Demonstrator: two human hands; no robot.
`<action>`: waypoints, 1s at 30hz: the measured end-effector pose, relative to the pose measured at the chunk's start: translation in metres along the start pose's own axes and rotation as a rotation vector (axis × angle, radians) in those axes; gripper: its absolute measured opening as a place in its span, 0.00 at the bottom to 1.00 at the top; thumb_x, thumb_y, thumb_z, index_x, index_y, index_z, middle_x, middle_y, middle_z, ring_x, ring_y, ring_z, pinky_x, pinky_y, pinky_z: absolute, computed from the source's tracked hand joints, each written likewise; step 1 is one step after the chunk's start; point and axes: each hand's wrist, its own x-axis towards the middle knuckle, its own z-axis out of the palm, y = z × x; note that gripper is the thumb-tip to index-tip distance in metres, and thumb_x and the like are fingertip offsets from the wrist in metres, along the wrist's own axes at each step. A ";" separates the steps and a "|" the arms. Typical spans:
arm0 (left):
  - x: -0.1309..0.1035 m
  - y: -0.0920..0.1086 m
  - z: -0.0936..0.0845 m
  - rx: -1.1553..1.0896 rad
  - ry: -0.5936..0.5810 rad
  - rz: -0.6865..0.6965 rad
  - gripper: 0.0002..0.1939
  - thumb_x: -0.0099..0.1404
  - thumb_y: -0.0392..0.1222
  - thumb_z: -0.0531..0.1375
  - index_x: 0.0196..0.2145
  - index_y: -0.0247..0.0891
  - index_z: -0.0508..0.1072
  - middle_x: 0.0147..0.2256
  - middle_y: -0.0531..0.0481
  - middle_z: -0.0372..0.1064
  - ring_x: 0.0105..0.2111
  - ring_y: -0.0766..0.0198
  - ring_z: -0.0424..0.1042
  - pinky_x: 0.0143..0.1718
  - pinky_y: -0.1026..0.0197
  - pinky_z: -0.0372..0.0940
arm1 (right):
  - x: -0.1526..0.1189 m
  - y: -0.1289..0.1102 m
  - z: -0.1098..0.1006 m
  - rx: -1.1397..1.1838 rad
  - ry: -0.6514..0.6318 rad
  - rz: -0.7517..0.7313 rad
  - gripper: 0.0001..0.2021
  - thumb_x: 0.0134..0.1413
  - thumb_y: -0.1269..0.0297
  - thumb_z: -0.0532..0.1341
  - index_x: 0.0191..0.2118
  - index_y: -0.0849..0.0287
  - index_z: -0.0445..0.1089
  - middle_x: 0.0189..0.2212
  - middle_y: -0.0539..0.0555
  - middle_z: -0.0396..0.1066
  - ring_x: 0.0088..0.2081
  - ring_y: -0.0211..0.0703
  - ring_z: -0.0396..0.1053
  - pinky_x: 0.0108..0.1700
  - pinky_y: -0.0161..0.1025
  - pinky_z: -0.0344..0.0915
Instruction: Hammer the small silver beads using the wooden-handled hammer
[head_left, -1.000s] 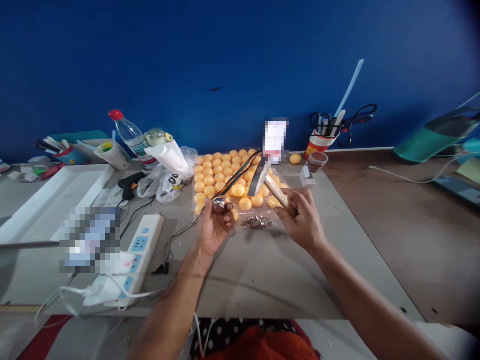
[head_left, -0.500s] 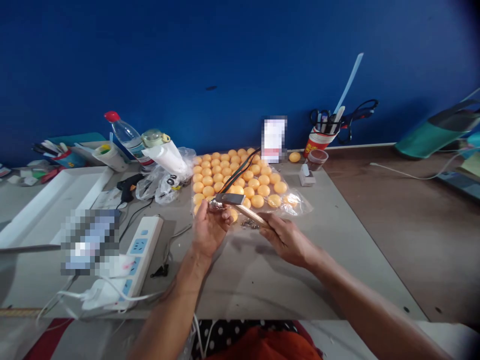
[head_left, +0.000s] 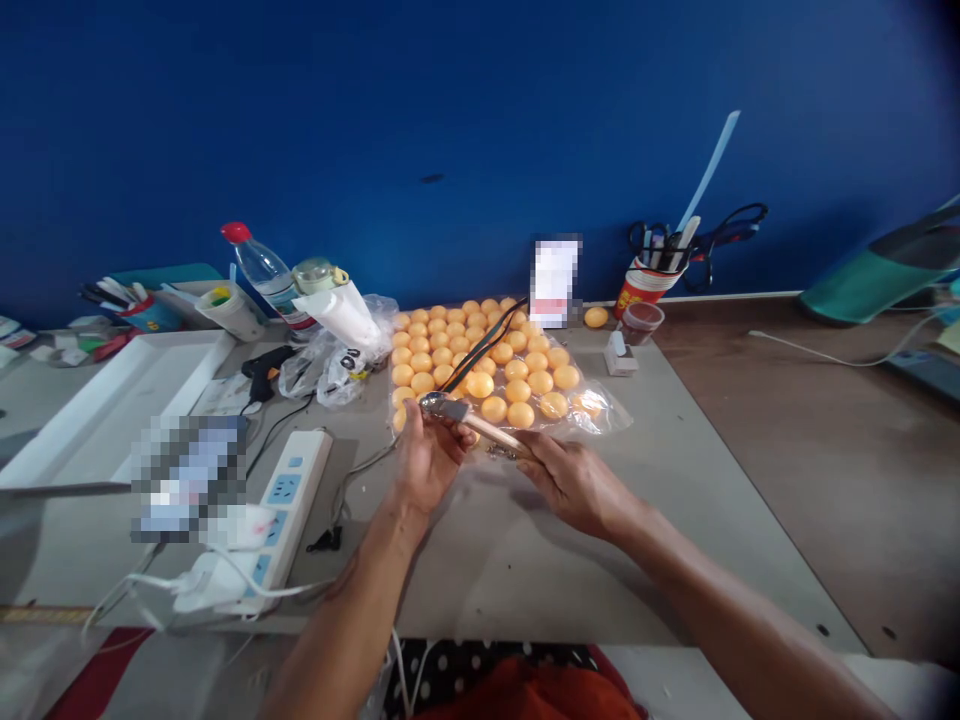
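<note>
Head view shows a hammer [head_left: 486, 428] between the two hands, its wooden handle grasped by the right hand [head_left: 570, 485] and its head leftward of that grip, over the left hand [head_left: 427, 460]. It is likely stiff and top-heavy, steadiest held far back on the wood. The left hand grasps a shiny rounded metal piece [head_left: 430, 401], probably hard and slippery, best pinched low by its sides; whether the hammer touches it is unclear. Beyond both grips lie bagged orange balls [head_left: 517, 390]; left of them, a power strip [head_left: 283, 490].
</note>
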 end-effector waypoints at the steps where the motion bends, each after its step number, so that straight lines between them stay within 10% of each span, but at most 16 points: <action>1: 0.000 0.000 0.000 0.004 0.013 0.003 0.27 0.70 0.57 0.49 0.32 0.33 0.75 0.32 0.43 0.75 0.23 0.67 0.68 0.25 0.63 0.66 | 0.000 0.000 0.001 -0.010 -0.021 0.006 0.12 0.65 0.65 0.50 0.50 0.60 0.63 0.33 0.57 0.75 0.29 0.42 0.71 0.30 0.36 0.60; 30: 0.001 -0.001 -0.006 0.016 -0.057 -0.008 0.23 0.68 0.57 0.55 0.29 0.33 0.74 0.26 0.49 0.69 0.23 0.69 0.63 0.27 0.64 0.62 | 0.001 -0.001 -0.005 0.281 -0.078 0.176 0.06 0.63 0.63 0.53 0.38 0.58 0.64 0.27 0.50 0.67 0.27 0.37 0.63 0.29 0.34 0.59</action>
